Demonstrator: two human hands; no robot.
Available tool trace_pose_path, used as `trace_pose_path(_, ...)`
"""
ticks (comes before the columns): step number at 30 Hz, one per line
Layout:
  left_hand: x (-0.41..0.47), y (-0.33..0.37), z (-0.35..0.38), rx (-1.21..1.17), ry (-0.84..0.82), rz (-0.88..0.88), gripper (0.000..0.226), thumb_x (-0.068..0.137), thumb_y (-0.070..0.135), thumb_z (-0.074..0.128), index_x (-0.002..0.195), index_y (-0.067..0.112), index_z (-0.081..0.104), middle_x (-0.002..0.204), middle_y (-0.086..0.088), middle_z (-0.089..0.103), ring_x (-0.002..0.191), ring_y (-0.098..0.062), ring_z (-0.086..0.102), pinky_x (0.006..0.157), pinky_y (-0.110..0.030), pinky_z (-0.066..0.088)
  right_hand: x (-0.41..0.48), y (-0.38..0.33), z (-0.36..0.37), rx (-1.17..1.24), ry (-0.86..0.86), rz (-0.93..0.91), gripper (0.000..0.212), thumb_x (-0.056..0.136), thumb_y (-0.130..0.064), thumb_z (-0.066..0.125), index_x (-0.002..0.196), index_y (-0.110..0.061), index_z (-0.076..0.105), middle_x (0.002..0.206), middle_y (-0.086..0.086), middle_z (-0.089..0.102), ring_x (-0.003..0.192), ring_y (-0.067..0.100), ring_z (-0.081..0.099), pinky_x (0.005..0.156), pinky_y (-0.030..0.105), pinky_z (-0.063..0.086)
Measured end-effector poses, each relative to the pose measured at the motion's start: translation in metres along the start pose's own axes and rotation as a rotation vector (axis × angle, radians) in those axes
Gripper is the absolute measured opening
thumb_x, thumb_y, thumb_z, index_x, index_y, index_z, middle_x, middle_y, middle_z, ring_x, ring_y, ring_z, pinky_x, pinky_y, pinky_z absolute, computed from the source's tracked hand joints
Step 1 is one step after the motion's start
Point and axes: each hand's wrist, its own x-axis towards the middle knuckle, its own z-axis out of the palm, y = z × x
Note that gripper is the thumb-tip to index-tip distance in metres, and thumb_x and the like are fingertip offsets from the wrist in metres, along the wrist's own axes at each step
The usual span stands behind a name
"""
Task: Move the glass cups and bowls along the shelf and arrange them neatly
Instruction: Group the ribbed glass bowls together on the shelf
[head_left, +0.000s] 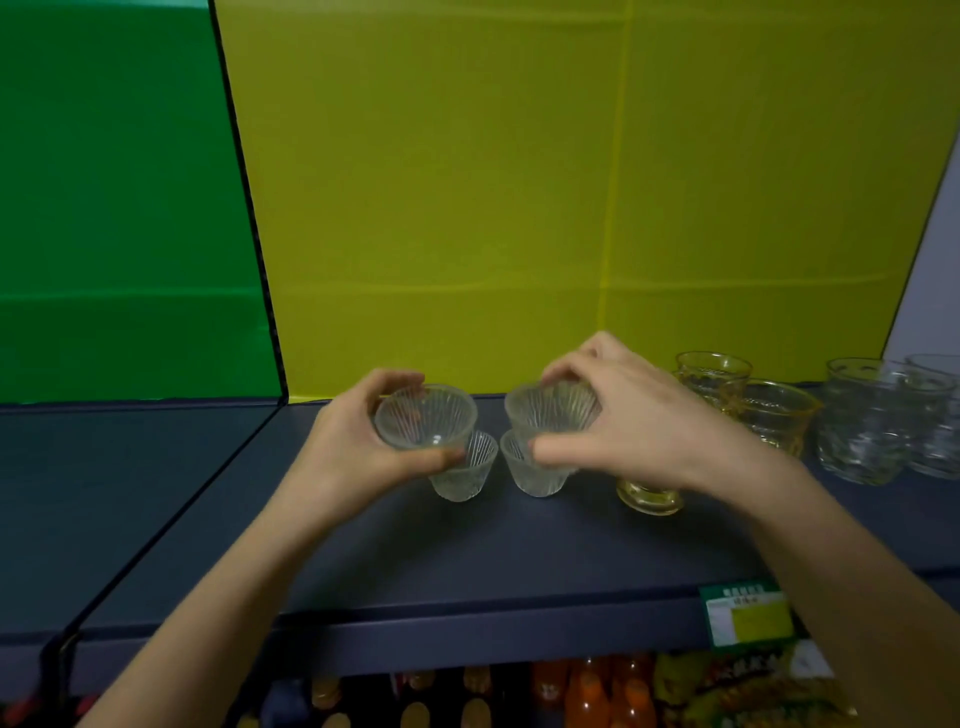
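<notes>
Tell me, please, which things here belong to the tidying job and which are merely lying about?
Job:
- ribbed clear glass cup in left hand
- ribbed clear glass cup in right hand
- two ribbed cups standing below
- amber glass cups
- clear tumblers

Lying about:
- green price label
- orange bottles

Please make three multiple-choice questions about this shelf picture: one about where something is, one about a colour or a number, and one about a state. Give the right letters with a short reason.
1. Where do the amber glasses stand, relative to the two ribbed cups on the shelf?
A. to their right
B. to their left
C. on the lower shelf

2. How many clear ribbed cups are visible in all?
A. two
B. four
C. six

3. What is the left hand doing?
A. resting flat on the shelf
B. holding a ribbed cup
C. hanging open and empty

Answers:
1 A: the amber glasses stand right of the cups on the shelf.
2 B: one in each hand, two standing below them.
3 B: its fingers wrap the cup's rim; the right hand grips another cup.
</notes>
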Motion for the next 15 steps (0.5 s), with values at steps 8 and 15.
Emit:
trace_pose_path(8,0.037,-0.011,0.027,0.034,-0.040,-0.060,0.082,0.048,0.035,0.087,0.120,0.014,0.055,0.121,-0.002,0.061,0.109,-0.013,0.055,0.096,-0.029,0.042,0.052,0.019,0.002,-0.208,-0.144,0.020,0.074,0.062,-0.059,0.068,0.124,-0.022,0.049,0.126,-0.002,0.054,0.113,0.020,0.050,0.095,0.038,0.043)
trace_pose_path(15,0.033,-0.024,0.040,0.010,-0.127,-0.109,0.078,0.049,0.033,0.087,0.118,0.012,0.057,0.120,-0.002,0.061,0.109,-0.011,0.054,0.092,-0.021,0.038,0.058,0.025,0.015,-0.284,-0.273,0.001,0.081,0.060,-0.066,0.067,0.124,-0.018,0.051,0.125,0.001,0.058,0.113,0.022,0.052,0.096,0.037,0.043)
